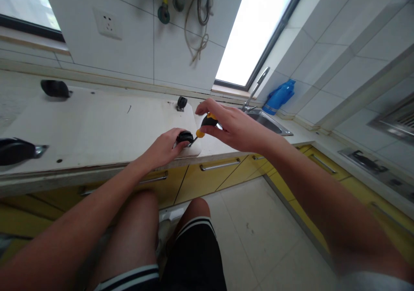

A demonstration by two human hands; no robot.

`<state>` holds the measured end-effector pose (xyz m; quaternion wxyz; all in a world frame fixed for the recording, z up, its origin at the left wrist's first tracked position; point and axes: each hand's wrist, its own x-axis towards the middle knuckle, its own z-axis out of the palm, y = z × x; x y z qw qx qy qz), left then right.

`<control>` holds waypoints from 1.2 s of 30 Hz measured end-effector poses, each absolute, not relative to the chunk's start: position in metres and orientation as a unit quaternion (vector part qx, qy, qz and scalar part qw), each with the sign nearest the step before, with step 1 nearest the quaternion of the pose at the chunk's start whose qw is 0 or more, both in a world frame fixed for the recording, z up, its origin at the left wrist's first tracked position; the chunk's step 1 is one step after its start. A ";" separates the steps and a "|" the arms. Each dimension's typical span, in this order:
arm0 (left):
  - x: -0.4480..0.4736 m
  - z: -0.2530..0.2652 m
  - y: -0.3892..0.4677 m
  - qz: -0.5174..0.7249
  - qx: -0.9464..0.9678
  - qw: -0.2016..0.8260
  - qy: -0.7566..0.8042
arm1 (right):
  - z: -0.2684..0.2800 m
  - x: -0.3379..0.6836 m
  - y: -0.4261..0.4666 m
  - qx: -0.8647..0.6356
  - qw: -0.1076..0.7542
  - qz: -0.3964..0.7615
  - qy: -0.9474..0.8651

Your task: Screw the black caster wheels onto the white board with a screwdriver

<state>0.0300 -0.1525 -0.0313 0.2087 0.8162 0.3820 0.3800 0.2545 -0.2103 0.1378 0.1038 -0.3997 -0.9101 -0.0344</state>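
A white board lies on the countertop. My left hand grips a black caster wheel at the board's right front corner, with the thumb on its near side. My right hand is closed around the black and yellow handle of a screwdriver. The screwdriver tilts down to the left, and its tip meets the base of that caster; the screw under it is too small to make out. A second caster stands on the board's back right corner.
Two more black casters, one at back left and one at front left, sit on the board. A steel sink with a tap and a blue thermos are to the right. Yellow drawers line the counter's front.
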 end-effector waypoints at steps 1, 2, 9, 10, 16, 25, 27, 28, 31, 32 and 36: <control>0.030 -0.032 -0.152 0.388 0.812 0.209 0.382 | 0.133 0.257 -0.210 -0.379 0.135 -0.022 -0.915; 0.030 -0.033 -0.152 0.399 0.808 0.204 0.383 | 0.127 0.259 -0.210 -0.379 0.171 -0.035 -0.909; 0.029 -0.037 -0.153 0.399 0.826 0.179 0.356 | 0.112 0.271 -0.211 -0.370 0.213 0.007 -0.904; 0.029 -0.037 -0.154 0.396 0.827 0.181 0.355 | 0.114 0.272 -0.209 -0.352 0.214 0.007 -0.911; 0.031 -0.036 -0.155 0.406 0.795 0.214 0.397 | 0.120 0.272 -0.200 -0.409 0.256 -0.119 -0.868; 0.031 -0.037 -0.157 0.411 0.787 0.205 0.411 | 0.109 0.277 -0.193 -0.399 0.333 -0.127 -0.845; 0.031 -0.037 -0.157 0.415 0.791 0.201 0.402 | 0.110 0.278 -0.192 -0.407 0.268 -0.004 -0.873; 0.031 -0.037 -0.157 0.416 0.791 0.203 0.400 | 0.109 0.278 -0.190 -0.402 0.257 0.055 -0.877; 0.032 -0.038 -0.157 0.417 0.787 0.211 0.402 | 0.098 0.276 -0.181 -0.368 0.404 -0.008 -0.837; 0.032 -0.038 -0.157 0.418 0.786 0.213 0.403 | 0.094 0.276 -0.178 -0.357 0.455 -0.096 -0.810; 0.032 -0.039 -0.156 0.418 0.787 0.217 0.400 | 0.102 0.281 -0.180 -0.382 0.355 -0.093 -0.848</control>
